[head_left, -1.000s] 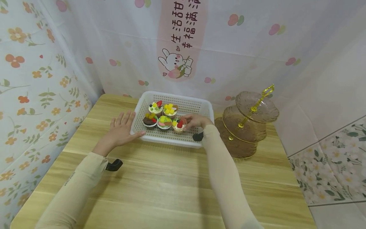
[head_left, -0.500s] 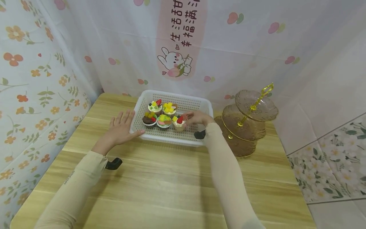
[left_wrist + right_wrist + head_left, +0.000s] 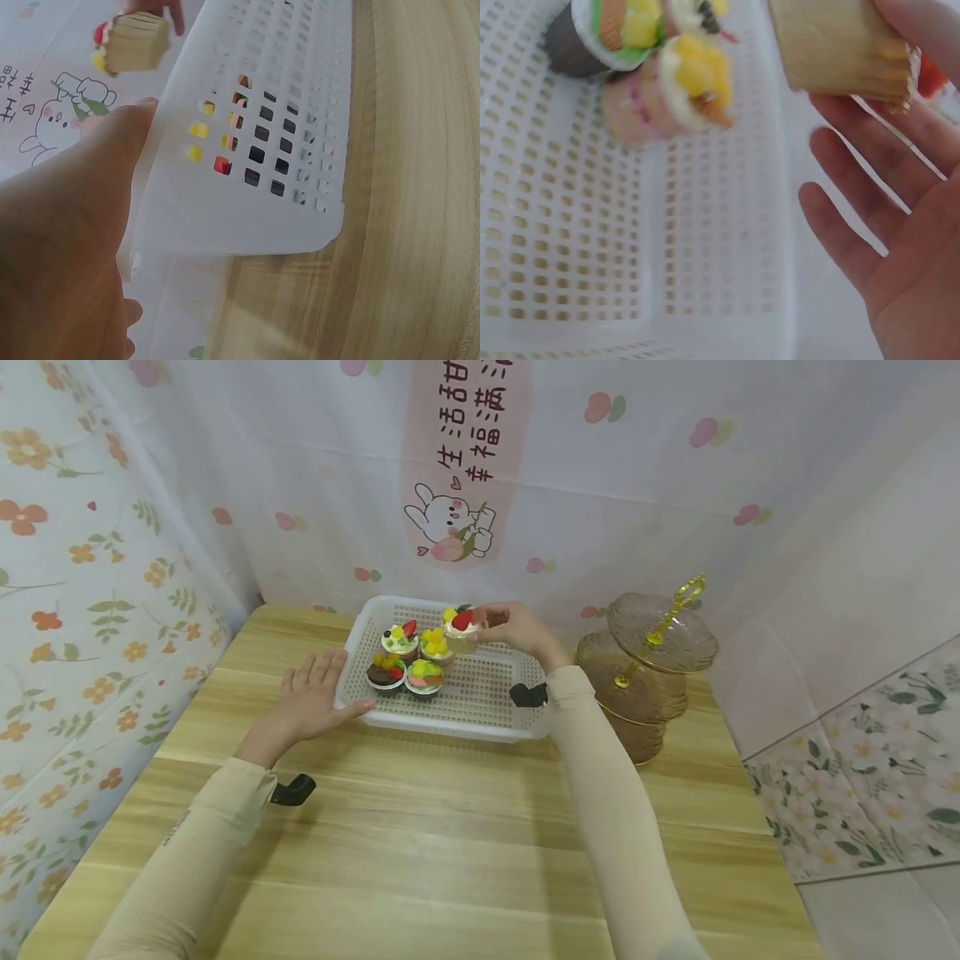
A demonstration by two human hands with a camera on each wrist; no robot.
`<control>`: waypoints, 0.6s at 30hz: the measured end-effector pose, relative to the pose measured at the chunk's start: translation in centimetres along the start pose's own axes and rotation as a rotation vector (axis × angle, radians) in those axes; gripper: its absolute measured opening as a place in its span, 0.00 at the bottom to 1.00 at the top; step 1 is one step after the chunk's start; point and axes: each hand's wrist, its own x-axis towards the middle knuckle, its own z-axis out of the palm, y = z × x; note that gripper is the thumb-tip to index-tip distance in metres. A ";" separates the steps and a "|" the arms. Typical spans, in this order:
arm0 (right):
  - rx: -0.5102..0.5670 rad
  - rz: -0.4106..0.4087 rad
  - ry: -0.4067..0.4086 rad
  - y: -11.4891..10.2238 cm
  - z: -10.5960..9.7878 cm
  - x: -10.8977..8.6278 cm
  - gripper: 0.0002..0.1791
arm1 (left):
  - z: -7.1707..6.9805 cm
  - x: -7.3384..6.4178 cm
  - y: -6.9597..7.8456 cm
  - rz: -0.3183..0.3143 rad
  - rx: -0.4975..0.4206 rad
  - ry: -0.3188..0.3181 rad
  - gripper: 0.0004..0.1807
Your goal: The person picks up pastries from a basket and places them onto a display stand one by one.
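Observation:
My right hand (image 3: 517,628) pinches a cupcake (image 3: 461,628) with white cream, a strawberry and yellow fruit, raised above the white plastic basket (image 3: 480,729). In the right wrist view its tan ribbed cup (image 3: 840,52) sits between thumb and fingers, the other fingers spread loosely. My left hand (image 3: 303,697) rests at the basket's left end, fingers straight, thumb along the front corner. Several cupcakes stay grouped in the left half of the basket: a dark one (image 3: 386,675), a pink-and-green one (image 3: 424,678), one with yellow cubes (image 3: 436,645) and one with a strawberry (image 3: 401,641).
A three-tier stand (image 3: 645,668) of brownish clear plates with a gold handle stands right of the basket on the wooden table (image 3: 420,827). A printed curtain (image 3: 315,485) hangs behind. Black wrist-camera mounts (image 3: 294,790) stick out from both sleeves.
My right hand has lifted the strawberry cupcake out of the front row, up and toward the back of the basket. The left hand keeps its place at the basket's end.

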 end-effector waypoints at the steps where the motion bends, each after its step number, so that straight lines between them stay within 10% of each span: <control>1: -0.004 -0.009 0.012 -0.4 -0.2 -0.1 0.24 | 0.0 0.0 0.0 -0.002 0.003 -0.001 0.59; 18: -0.042 -0.076 0.214 -5.7 -2.5 -6.6 0.25 | 0.0 -0.1 0.1 0.006 0.004 0.003 0.59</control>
